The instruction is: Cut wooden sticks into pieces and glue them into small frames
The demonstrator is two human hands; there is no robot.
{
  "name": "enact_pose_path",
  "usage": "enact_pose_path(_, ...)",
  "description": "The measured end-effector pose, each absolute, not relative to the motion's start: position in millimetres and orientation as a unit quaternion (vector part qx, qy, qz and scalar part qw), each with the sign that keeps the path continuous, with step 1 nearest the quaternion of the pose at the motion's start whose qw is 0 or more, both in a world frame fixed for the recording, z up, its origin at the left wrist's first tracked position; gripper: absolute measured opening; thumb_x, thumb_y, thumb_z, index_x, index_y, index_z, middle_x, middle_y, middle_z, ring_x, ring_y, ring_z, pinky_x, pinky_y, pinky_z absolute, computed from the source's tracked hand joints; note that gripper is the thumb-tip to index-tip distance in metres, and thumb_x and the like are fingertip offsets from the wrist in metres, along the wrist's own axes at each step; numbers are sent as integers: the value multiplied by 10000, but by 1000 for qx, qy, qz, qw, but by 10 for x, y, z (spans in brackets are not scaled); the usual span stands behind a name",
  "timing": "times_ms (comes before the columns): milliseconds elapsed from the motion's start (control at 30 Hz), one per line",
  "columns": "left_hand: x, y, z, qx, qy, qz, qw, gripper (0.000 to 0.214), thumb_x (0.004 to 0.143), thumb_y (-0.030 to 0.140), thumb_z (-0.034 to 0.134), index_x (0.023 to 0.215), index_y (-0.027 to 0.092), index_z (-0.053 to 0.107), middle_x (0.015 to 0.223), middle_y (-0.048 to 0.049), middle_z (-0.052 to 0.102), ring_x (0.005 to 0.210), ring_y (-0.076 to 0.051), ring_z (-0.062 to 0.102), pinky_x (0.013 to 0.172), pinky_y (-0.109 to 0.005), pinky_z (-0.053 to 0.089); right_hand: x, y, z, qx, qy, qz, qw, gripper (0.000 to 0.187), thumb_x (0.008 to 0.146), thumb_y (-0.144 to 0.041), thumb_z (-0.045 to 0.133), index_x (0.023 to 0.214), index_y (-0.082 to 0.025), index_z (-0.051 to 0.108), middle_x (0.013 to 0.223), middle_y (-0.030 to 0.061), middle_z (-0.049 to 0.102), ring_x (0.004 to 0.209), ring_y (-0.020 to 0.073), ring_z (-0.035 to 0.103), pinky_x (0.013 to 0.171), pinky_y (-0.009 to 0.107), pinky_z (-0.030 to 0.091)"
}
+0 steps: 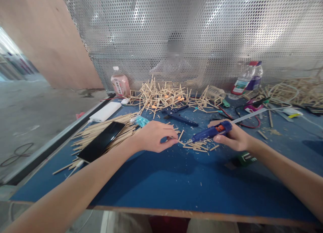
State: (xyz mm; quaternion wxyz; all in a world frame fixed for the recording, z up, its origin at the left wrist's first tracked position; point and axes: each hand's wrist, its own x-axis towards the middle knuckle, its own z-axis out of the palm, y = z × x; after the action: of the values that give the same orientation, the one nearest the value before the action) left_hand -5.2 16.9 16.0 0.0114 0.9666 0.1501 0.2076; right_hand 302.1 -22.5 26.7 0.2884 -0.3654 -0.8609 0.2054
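Observation:
My right hand is wrapped round a blue hot glue gun, whose nozzle points left and down. A long pale glue stick juts from its rear. Thumb and fingers of my left hand pinch a short thin wooden stick, its free end close to the nozzle; whether the two touch I cannot tell. Beneath the glue gun lies a small pile of cut wooden pieces. Blue cutting pliers rest on the table just beyond my hands.
A black phone lies on long wooden sticks at left, near a white power bank. Joined sticks are heaped along the perforated metal panel. A pink bottle and a clear bottle stand behind. Cables cross the right side.

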Motion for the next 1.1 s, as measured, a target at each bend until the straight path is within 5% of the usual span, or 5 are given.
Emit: enact_pose_path(1100, -50, 166, 158, 967, 141, 213, 14, 204, 971, 295, 488, 928, 215, 671, 892, 10, 714, 768, -119, 630, 722, -266, 466, 3048, -181, 253, -341, -879, 216, 252, 425, 926, -563, 467, 684, -213, 458, 593, -21, 393, 541, 128, 380, 495, 277, 318)
